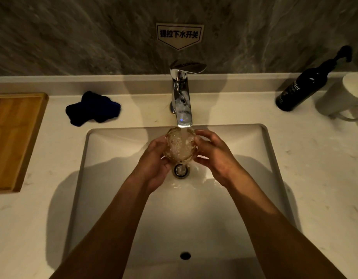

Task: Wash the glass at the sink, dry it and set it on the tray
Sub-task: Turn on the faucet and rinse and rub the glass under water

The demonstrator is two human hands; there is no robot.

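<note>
A clear cut-pattern glass sits under the chrome tap, and water runs from the spout straight into its open mouth. My left hand grips the glass from the left side and underneath. My right hand holds its right side with the fingers curled around the wall. Both hands are over the white sink, just above the drain. A wooden tray lies on the counter at the far left. Between the tray and the tap, a dark blue cloth is crumpled on the counter.
A black pump bottle stands at the back right beside a white mug. A sign hangs on the stone wall above the tap. Pale countertop runs along both sides of the sink.
</note>
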